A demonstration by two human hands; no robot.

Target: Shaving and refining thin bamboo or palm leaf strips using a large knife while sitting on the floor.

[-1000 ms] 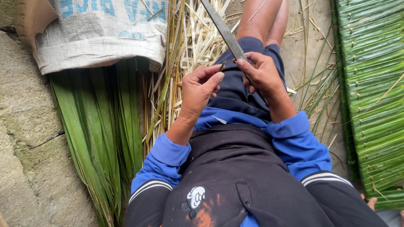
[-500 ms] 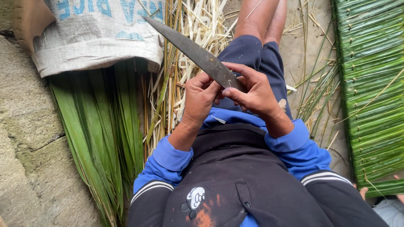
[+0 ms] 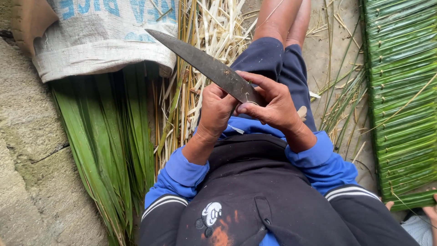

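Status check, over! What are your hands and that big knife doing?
Left hand and right hand both grip the knife. Blade points up-left over dry stalks. Nothing in the way.

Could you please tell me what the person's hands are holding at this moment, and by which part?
The right hand holds a long dark knife at the handle end of the blade. The left hand pinches at the same spot; what it grips cannot be told.

At centre frame the knife blade is dull, dark metal, mottled and matt. The sack at upper left is coarse woven plastic. Glossy green leaves lie at left beside rough grey concrete; dry straw looks matt.
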